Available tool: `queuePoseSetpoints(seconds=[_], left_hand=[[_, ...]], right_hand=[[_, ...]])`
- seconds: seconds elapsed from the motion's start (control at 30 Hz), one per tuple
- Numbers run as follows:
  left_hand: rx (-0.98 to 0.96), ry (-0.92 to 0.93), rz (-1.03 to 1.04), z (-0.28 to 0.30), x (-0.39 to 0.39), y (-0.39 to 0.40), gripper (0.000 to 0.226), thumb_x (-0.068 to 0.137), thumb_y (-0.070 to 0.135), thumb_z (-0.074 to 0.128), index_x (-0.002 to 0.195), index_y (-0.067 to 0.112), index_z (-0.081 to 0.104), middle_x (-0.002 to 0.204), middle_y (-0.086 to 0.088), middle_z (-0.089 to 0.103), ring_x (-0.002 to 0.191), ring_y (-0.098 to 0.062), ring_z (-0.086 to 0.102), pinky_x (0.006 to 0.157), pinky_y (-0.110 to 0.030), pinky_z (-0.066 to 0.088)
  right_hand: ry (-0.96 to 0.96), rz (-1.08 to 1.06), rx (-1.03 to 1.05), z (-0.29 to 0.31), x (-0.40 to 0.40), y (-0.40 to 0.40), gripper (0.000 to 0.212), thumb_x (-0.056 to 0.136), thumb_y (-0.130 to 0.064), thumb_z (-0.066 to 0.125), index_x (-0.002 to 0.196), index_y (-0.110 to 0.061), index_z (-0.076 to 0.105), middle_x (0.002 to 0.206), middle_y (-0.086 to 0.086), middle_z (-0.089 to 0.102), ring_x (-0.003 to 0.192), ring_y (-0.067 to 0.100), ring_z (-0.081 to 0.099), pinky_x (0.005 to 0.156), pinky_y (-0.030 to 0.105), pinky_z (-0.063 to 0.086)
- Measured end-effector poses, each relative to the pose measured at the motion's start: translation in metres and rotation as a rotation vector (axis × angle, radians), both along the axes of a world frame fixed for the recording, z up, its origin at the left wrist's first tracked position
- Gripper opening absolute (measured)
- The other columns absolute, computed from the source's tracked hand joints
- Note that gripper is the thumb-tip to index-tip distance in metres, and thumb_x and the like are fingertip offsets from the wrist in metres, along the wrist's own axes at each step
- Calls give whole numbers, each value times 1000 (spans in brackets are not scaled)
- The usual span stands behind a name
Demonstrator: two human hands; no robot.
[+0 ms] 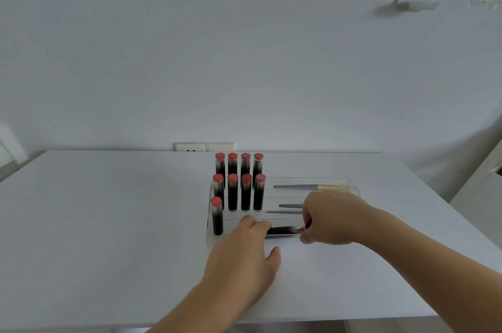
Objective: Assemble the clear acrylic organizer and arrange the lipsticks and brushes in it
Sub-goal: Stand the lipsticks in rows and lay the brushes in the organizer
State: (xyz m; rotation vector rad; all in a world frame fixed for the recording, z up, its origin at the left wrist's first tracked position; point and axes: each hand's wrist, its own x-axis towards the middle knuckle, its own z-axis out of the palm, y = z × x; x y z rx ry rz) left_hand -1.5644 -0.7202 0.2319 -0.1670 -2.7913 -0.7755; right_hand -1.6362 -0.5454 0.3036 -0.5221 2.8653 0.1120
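A clear acrylic organizer [353,186] stands on the white table [108,210], right of centre. Several black lipsticks with red caps [232,191] stand upright in its left slots. One more lipstick [282,230] lies sideways along the front row. My right hand [328,218] pinches its red-capped right end. My left hand [244,254] rests at the organizer's front, fingertips touching the lying lipstick's left end. A brush with a grey handle and pale bristles [312,187] lies in the back right section. Two more grey brush handles [289,209] show behind my right hand.
The table's back edge meets a white wall with two sockets [205,146]. A pale piece of furniture [480,196] stands to the right of the table. The table's front edge runs just below my forearms.
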Motion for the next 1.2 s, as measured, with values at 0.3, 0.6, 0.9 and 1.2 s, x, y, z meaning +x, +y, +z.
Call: queuePoseSetpoints(seconds=[0.3,0.6,0.9,1.2], left_hand=[[5,-3,26,-1,-1,-2,49,95,53,48,142,37,49,129,18,53,100,-3,55,79,-19,40],[-5,48,74,2,-1,-4,27,96,50,50,119,39,61,104,17,66,85,-2,61,69,-21,49],[-19,98,80,1,-6,-5,32,99,53,48,112,32,68,107,10,67,90,-12,67,75,-30,55],[81,372,118,8,20,-56,20,77,29,81,77,22,63,77,14,57,52,8,40,50,-12,34]], right_hand=[[89,-121,-297,10,8,2,27,78,-52,66,73,-26,73,73,-4,73,69,13,67,54,23,42],[17,-152,-843,4,21,-14,18,81,-43,77,79,-28,68,59,-8,71,51,5,66,49,22,52],[90,-38,-851,-24,22,-22,8,74,-46,76,76,-46,68,82,-33,69,74,-5,65,58,10,41],[90,-24,-909,-28,21,-36,8,79,-32,74,78,-39,70,80,-29,71,72,-2,68,56,17,49]])
